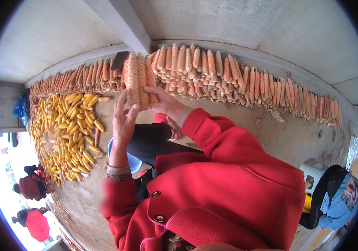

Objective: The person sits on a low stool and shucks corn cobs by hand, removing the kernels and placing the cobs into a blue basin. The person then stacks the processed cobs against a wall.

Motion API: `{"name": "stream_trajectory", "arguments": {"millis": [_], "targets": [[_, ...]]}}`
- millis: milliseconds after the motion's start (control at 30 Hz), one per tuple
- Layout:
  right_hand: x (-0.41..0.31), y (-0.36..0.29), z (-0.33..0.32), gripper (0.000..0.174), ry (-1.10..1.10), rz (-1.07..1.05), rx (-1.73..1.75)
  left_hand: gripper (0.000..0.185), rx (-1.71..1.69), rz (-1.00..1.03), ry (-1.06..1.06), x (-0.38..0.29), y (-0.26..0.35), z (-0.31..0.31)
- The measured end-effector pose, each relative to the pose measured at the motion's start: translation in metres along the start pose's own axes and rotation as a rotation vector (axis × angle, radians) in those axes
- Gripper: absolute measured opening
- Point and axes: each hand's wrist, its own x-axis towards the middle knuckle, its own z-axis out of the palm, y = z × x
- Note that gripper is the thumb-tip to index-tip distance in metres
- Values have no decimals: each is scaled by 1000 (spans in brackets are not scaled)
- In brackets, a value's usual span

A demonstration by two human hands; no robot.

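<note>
A bundle of several bare corn cobs (137,80) is held upright between my two hands, in front of the wall. My left hand (123,125) grips its lower left side, with the thumb along the near face. My right hand (165,100) clasps the bundle's lower right side, its thumb across the front. Right behind the cobs runs a long row of stacked stripped cobs (197,77) along the wall's foot. A dark phone-like object (119,61) lies on that row, beside the held bundle's top left.
Unshelled yellow corn ears (69,135) lie heaped on the floor at left. Partly hidden by my left wrist and leg is a blue basin (135,163). Two people (32,188) are at lower left, one near a red umbrella (37,225). Clothes (339,200) hang at right.
</note>
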Motion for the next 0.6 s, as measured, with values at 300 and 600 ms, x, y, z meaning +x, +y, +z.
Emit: {"name": "stream_trajectory", "arguments": {"millis": [300, 600], "targets": [[-141, -122, -66, 39, 517, -398, -173, 53, -150, -73, -71, 28, -26, 28], [-310, -238, -92, 30, 742, -554, -300, 49, -206, -281, 191, 23, -71, -36]]}}
